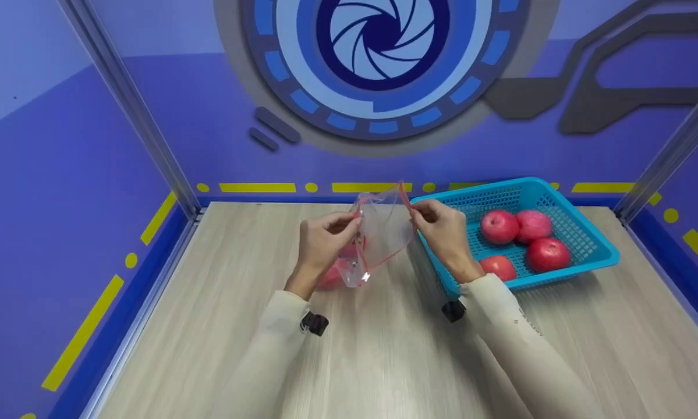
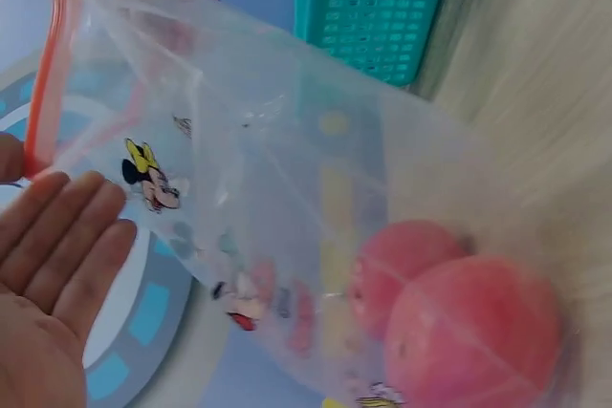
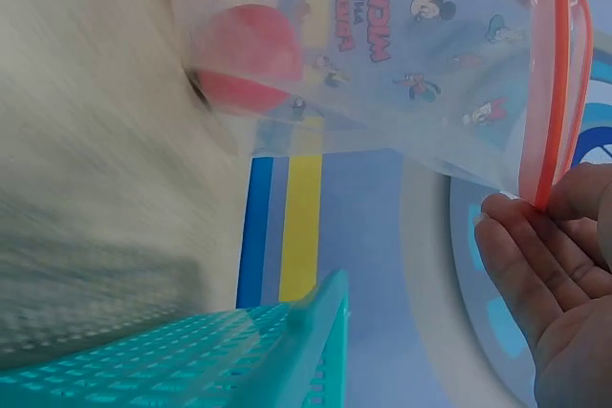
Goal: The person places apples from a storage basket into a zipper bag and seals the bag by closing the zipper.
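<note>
My left grip (image 1: 321,245) and right grip (image 1: 445,231) each pinch the zip edge (image 3: 549,121) of the clear bag (image 1: 386,227), apparently to spread its mouth. The tabletop (image 1: 372,355) seems to bear the bag's loaded end. The blue basket (image 1: 603,256) stands just right of the bag, probably for easy reach, with red fruits (image 1: 500,227) inside. Cloudy plastic blurs two round fruits (image 2: 473,336) in the bag, their kind unclear; my right wrist (image 1: 470,271) partly hides one in the basket.

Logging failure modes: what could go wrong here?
The left hand and right hand pinch the clear plastic zip bag only at its red-orange rim, so a grip might slip. The two round red fruits inside could roll out if it tips. The right hand could also bump the rectangular turquoise plastic basket close beside it.
</note>
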Demonstrator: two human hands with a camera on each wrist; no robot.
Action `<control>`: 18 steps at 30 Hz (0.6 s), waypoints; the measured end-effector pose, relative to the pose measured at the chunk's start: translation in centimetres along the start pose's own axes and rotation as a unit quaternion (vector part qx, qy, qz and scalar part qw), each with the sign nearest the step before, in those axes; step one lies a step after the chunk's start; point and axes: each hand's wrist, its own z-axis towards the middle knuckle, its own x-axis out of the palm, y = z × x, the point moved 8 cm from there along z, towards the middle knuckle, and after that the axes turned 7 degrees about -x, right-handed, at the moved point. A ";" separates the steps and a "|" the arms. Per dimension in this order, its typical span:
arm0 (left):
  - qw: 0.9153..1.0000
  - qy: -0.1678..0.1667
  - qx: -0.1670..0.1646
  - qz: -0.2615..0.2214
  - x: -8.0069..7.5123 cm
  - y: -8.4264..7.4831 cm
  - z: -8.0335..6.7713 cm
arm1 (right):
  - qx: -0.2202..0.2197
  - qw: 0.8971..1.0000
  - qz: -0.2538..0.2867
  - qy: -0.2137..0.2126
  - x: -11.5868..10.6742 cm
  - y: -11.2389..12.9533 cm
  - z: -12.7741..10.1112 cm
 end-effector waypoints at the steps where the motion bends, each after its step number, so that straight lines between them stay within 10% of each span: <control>1: 1.000 0.001 0.003 -0.005 0.1 0.1 -0.2 | -0.001 1.000 0.000 0.001 -0.1 -0.1 -0.1; 18: 0.999 -0.025 -0.017 -0.034 1.3 0.7 -0.5 | 0.002 0.997 0.075 0.017 -2.5 -2.4 -1.7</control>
